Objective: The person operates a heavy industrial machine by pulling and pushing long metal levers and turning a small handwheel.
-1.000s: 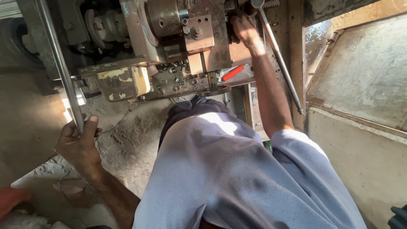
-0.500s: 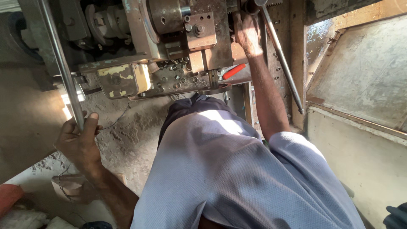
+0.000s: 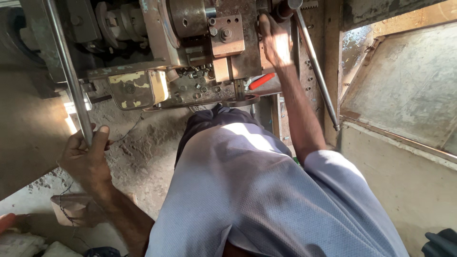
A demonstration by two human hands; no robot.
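My left hand (image 3: 88,159) is wrapped around the lower end of a long steel bar (image 3: 66,71), thumb up along the shaft, fingers closed full round it. The bar rises from the near left to the far left edge of the view, tilted slightly, passing in front of the machine (image 3: 190,43).

My right hand (image 3: 276,40) is at the far centre, reaching up onto the machine body just left of a thinner slanted rod (image 3: 316,71). The palm lies against the metal with the fingers curled; whether they close on a lever or merely press there, I cannot tell.

The machine is worn, with rust-brown plates and a chipped yellow housing (image 3: 138,88) at its lower left. Small loose nuts (image 3: 197,78) lie scattered on its ledge, and a red-handled tool (image 3: 262,81) rests to the right of them. The floor (image 3: 138,152) below is coated in grey dust and debris.

Assessment of the bar: rigid steel, judged heavy for its length and likely to swing about its far end. The surface looks smooth and possibly greasy, so a full wrap grip is warranted over a fingertip hold. The present hold low on the shaft gives good leverage; a hold higher up would sit closer to the machine's moving parts.
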